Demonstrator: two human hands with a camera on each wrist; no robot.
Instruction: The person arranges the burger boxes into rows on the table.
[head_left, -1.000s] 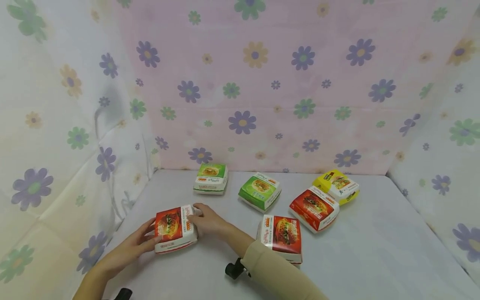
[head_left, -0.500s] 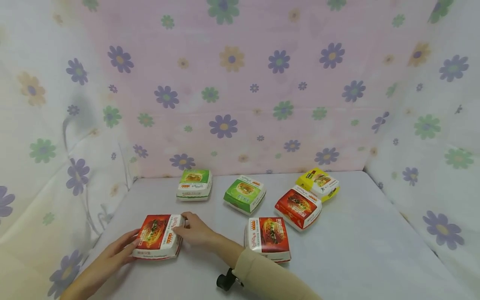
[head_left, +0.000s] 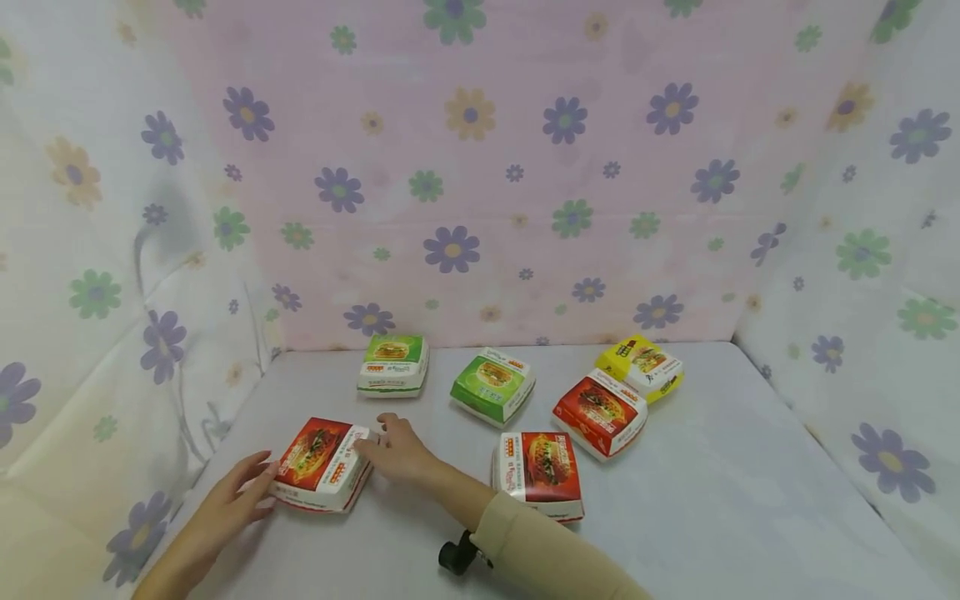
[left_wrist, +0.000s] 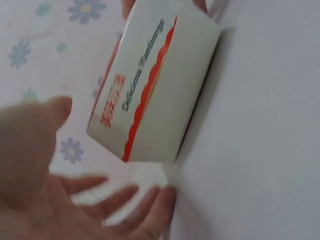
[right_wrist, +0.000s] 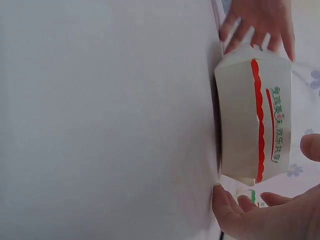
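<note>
A red and white burger box [head_left: 318, 467] with a burger picture on its lid lies shut on the left part of the table in the head view. Off its left side is my left hand [head_left: 225, 512], fingers spread and loosely bent. In the left wrist view a gap shows between those fingers [left_wrist: 150, 210] and the box [left_wrist: 155, 90]. My right hand [head_left: 405, 454] is at the box's right side, thumb near the lid's edge, fingers relaxed. The right wrist view has its fingertips just off the box's end [right_wrist: 255, 120], thumb [right_wrist: 311, 147] apart from it.
Two green burger boxes [head_left: 392, 365] [head_left: 492, 386] stand along the back. A second red box [head_left: 600, 414] touches a yellow one [head_left: 641, 367] at the right. Another red box [head_left: 538, 475] sits beside my right forearm. Flowered cloth [head_left: 468, 167] encloses the white table [head_left: 712, 500].
Both hands held the red box by its sides earlier; now they have loosened and drawn slightly off it. The box has turned a little on the table. The head view has shifted.
</note>
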